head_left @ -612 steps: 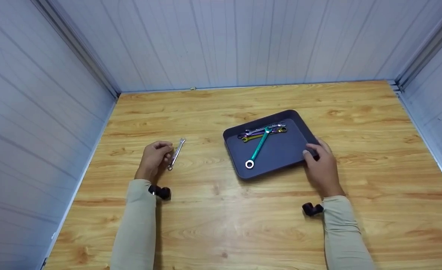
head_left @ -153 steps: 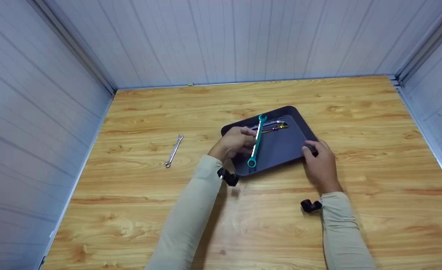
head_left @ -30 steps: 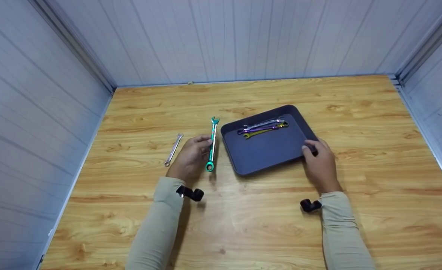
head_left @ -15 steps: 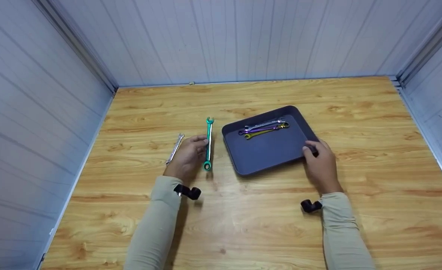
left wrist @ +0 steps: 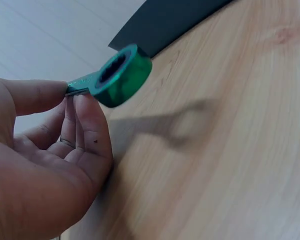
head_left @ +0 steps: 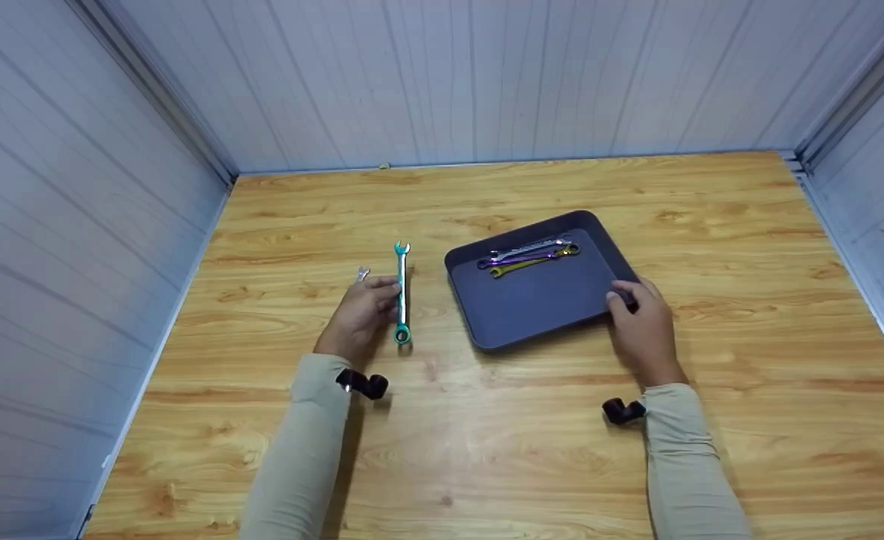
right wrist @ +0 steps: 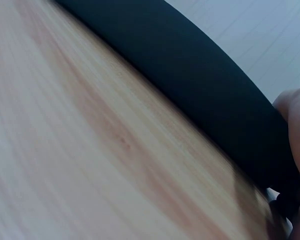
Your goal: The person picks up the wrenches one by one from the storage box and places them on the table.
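Between thumb and fingers my left hand (head_left: 362, 313) pinches a green combination wrench (head_left: 402, 296), held above the table with its ring end toward me. In the left wrist view the ring end of the green wrench (left wrist: 121, 76) juts past the fingertips and casts a shadow on the wood. A silver wrench (head_left: 363, 273) lies on the table, mostly hidden behind the left hand. My right hand (head_left: 644, 326) grips the near right corner of a dark grey tray (head_left: 539, 307), thumb over the rim. Inside lie a silver wrench (head_left: 530, 247), a purple one (head_left: 517, 259) and a yellow one (head_left: 518, 266).
The wooden table (head_left: 442, 435) is bounded by a pale panel wall (head_left: 442, 82) at the back and by more panels at both sides. A tiny object (head_left: 384, 166) sits at the foot of the back wall.
Earlier the green wrench lay in the tray; my left hand lifted it out and carried it left. Over the last second it moved further left, now covering most of the silver wrench. The right hand stays put.
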### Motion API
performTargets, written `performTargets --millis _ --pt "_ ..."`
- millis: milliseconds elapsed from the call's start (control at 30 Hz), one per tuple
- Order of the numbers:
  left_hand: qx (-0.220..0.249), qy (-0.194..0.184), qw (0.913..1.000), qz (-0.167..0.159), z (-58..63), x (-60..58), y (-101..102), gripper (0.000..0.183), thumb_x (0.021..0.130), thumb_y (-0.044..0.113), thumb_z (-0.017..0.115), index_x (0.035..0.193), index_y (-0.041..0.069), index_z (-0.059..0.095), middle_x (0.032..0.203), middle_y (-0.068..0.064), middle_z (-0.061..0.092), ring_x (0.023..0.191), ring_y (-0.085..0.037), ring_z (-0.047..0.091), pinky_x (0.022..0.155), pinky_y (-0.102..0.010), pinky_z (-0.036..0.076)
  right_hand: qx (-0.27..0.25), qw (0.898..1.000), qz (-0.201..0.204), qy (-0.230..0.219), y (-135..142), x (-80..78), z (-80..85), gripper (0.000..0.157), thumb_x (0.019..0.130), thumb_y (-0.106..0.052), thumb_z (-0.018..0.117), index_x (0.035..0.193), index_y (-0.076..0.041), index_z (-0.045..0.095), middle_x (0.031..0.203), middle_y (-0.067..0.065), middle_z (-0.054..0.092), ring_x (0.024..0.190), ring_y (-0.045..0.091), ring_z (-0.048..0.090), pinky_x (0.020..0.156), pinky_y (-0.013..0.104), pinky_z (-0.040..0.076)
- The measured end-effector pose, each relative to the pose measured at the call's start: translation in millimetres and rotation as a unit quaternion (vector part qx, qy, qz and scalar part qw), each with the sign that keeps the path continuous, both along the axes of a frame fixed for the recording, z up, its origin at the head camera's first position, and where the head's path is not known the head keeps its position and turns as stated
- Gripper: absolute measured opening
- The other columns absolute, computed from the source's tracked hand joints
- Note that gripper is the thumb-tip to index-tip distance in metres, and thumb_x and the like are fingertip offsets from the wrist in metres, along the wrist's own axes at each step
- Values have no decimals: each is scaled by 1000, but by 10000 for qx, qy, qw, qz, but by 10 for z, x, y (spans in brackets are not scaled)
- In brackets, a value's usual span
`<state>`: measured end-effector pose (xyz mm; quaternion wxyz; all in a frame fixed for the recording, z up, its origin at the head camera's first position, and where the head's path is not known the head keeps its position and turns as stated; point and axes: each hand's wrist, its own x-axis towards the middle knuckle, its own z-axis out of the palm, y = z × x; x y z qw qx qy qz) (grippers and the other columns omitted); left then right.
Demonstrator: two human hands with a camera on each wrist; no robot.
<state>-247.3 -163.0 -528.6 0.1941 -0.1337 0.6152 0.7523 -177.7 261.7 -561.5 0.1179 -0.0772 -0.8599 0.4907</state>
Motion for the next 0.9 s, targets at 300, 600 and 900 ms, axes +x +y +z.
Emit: performTargets --millis 300,600,900 --pt "-219 96 9996 -157 18 20 -72 29 102 2 54 129 -8 58 106 -14 62 85 -16 61 77 -30 54 15 9998 -46 -195 -10 2 13 42 101 -34 58 130 -5 65 151 19 42 142 36 34 118 48 23" --pt "-297 115 9994 -125 27 36 -175 29 102 3 54 128 -7 59 104 -12 62 82 -17 60 76 -30 54 -56 9996 -53 -259 -23 22 36 42 101 -34 58 130 -5 65 154 19 39 143 37 33 118 48 22" --pt "-964 299 9949 -70 64 38 -286 28 101 6 58 126 -5 63 105 -8 63 88 -15 60 78 -27 52 -4 10000 -13 -35 -14 15 20 40 101 -31 59 128 -2 66 149 19 44 141 37 36 117 48 24"
